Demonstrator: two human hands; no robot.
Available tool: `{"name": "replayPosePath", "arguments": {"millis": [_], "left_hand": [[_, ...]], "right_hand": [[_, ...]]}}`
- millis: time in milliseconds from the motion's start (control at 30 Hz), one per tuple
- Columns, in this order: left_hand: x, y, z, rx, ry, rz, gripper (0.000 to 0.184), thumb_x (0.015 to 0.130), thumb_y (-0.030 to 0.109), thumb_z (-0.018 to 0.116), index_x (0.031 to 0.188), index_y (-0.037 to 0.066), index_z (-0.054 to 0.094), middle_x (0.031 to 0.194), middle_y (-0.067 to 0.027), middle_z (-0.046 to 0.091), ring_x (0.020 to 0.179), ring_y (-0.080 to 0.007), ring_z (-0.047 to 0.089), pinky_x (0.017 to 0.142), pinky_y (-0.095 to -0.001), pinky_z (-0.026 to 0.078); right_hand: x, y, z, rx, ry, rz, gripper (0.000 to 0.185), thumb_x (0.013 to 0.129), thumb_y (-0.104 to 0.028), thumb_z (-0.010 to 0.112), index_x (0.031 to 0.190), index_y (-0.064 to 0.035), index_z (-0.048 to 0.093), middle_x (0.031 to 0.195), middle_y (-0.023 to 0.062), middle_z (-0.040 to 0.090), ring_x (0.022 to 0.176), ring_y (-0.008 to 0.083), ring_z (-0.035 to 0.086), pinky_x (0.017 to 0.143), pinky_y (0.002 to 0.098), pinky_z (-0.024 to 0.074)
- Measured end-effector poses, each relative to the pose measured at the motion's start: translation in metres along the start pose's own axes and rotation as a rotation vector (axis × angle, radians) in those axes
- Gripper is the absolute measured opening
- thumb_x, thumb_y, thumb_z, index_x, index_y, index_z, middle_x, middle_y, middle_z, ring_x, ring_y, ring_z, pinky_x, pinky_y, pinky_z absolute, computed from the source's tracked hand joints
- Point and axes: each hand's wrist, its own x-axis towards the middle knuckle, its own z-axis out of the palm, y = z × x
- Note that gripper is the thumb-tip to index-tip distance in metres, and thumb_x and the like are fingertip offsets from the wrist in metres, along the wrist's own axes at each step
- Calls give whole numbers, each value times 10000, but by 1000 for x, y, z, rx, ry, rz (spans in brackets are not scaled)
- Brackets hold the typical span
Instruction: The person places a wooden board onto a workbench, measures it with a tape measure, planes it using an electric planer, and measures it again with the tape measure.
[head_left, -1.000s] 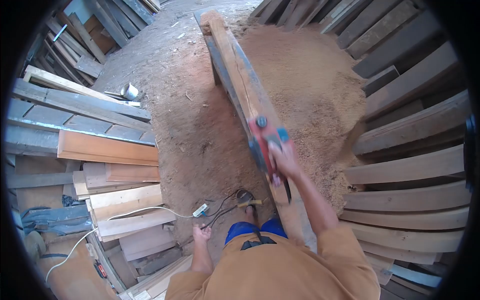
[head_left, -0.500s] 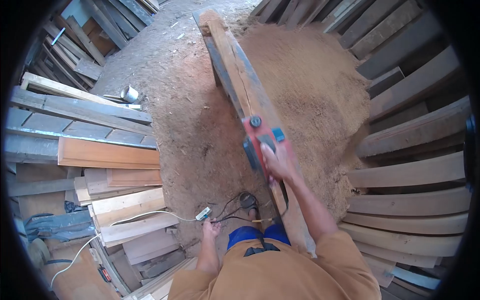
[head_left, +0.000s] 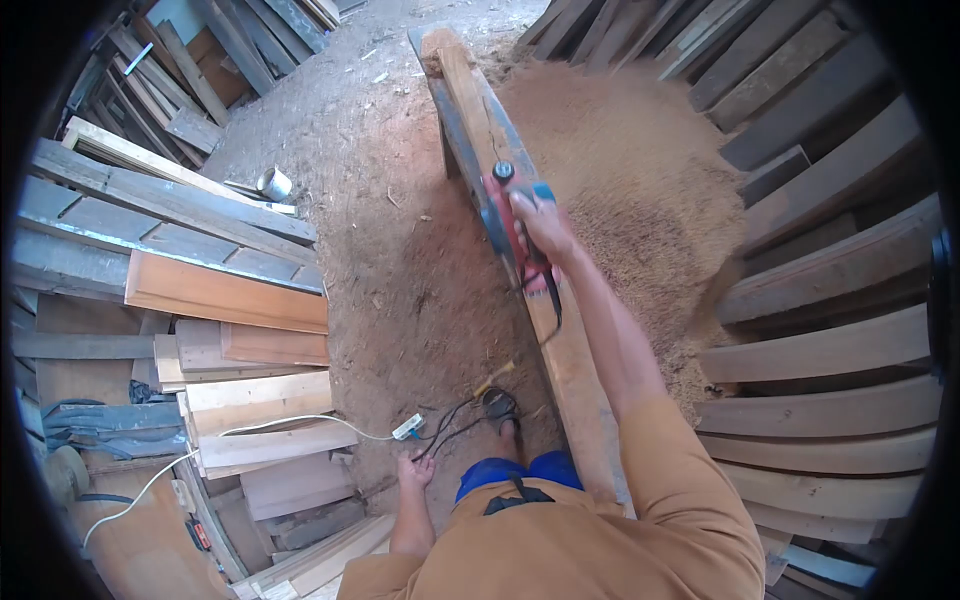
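A red and teal power planer (head_left: 514,215) rests on a long wooden beam (head_left: 580,385) with a crack toward its far part. The beam lies on a narrow bench (head_left: 441,120). My right hand (head_left: 541,228) is wrapped round the planer's handle, arm stretched forward. Low on the left, my left hand (head_left: 417,468) holds the dark power cord (head_left: 440,435), just below a white socket strip (head_left: 408,427). A dark cord also hangs from the planer's rear end. The planer's underside is hidden.
Stacked boards (head_left: 260,400) lie on the left, with a reddish-brown panel (head_left: 225,292) among them. Many planks (head_left: 820,350) line the right side. Shavings (head_left: 640,170) cover the floor right of the bench. A pale pot (head_left: 273,183) stands at the upper left.
My right hand and the planer have moved forward along the beam, away from my body. My left hand has shifted slightly down, and the cord by my foot has moved.
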Motion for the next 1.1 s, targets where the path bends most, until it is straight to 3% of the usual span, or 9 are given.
{"name": "replayPosePath", "arguments": {"millis": [133,233,333,433,533,633,800,900,1100], "left_hand": [[-15,-19,4,322,92,-6,564,1035,476,437,1266,-13,597,1321,-169,606,1134,-341,596,922,-469,513],[-26,-49,10,1024,-216,-19,581,1023,433,496,1462,53,495,1417,-212,574,1264,-373,572,988,-509,496],[-70,-90,40,1716,-649,110,626,985,539,545,1373,52,612,1309,-194,661,1249,-316,607,1021,-453,482],[-154,-120,87,2333,-870,300,647,952,593,569,1296,56,675,1292,-196,677,1246,-294,615,1036,-431,462],[-151,-156,104,2333,-1181,145,654,944,594,587,1330,70,649,1322,-189,660,1257,-316,603,1065,-424,446],[-160,-175,115,2136,-1441,287,699,929,550,656,1328,-21,598,1283,-220,657,1200,-309,622,1016,-421,474],[-219,-173,154,1674,-1199,362,921,882,553,710,1457,-77,361,1302,-283,600,1238,-387,565,1057,-426,444],[-201,-194,161,1664,-1106,588,1049,873,587,692,1538,-80,230,1257,-324,619,1222,-445,589,1052,-453,459],[-200,-188,171,1814,-1080,488,1103,885,619,640,1573,-80,137,1170,-347,644,1137,-478,629,996,-482,493]], "right_hand": [[-125,48,-11,-62,-34,35,325,1042,-375,514,896,-98,602,668,-1,564,553,109,554,515,300,457],[-252,85,-23,-272,-13,-61,275,1001,-321,539,983,-51,587,697,31,578,618,153,584,574,333,477],[-345,119,-30,-142,-34,257,367,970,-292,592,1158,23,594,883,176,662,830,261,679,754,406,533],[-359,134,-24,-205,49,87,373,962,-277,605,1145,48,588,887,204,667,833,297,687,758,429,533],[-311,110,-18,-224,46,78,378,972,-326,596,1076,38,595,764,146,658,720,272,672,675,424,519],[-239,77,-10,-255,42,23,420,981,-379,584,1052,35,607,732,131,651,693,266,660,660,424,513],[-108,35,8,-220,57,-55,451,1001,-442,541,971,2,616,689,73,623,601,193,620,569,378,493],[-30,6,13,-282,40,-80,480,1003,-466,534,875,-16,639,651,43,607,540,155,596,524,359,492],[109,-37,18,-171,64,-116,467,1009,-484,560,886,-44,658,651,17,598,532,131,586,497,307,480]]}}
